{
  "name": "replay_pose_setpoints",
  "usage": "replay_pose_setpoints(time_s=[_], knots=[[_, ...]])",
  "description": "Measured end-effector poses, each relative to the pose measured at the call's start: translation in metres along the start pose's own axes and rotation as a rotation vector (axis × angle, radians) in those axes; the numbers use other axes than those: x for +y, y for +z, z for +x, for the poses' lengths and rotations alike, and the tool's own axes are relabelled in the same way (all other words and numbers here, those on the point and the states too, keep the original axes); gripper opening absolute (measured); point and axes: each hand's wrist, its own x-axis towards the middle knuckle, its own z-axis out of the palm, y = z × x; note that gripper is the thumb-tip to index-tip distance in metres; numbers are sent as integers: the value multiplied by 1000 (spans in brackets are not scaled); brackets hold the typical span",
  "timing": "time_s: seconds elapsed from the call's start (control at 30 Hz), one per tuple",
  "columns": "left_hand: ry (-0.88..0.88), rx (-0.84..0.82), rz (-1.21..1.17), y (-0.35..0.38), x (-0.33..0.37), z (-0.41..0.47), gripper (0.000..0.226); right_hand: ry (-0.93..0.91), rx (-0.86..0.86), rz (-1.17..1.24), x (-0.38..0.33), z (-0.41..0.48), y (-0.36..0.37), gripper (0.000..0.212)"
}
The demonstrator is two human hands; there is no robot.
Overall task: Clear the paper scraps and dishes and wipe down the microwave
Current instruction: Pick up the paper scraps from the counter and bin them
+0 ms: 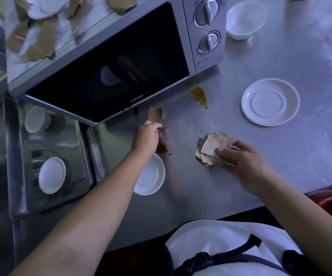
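Here, left fingers (pixel 150 124) pinch a scrap (pixel 155 113) by the microwave (pixel 109 62); right fingers (pixel 225 150) clutch scraps (pixel 209 145).

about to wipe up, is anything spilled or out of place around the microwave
Yes. A yellow-brown spill stains the counter before the microwave, and a darker brown stain lies by the left hand, which pinches a scrap. Torn paper scraps and a white dish litter the microwave's top.
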Motion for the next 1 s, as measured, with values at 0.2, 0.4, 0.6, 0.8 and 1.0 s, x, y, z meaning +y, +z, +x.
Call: replay_pose_setpoints(time_s=[0.2, 0.4, 0.6, 0.8, 1.0], knots=[[-302, 167, -566, -14, 17, -21, 15, -6, -98, -19, -7, 0, 7, 37], [-416, -113, -1222, -35, 61, -62, 25, -55, -300, 52, -15, -3, 15, 30], [-367, -317, -1400, -42, 75, -83, 34, -46, -420, -69, -23, -3, 21, 31], [-378, -254, -1451, -49, 64, -87, 32, -35, -313, -37, -25, -1, 26, 31], [-440, 30, -1325, -67, 57, -88, 30, -86, -128, -126, -18, -3, 27, 22]])
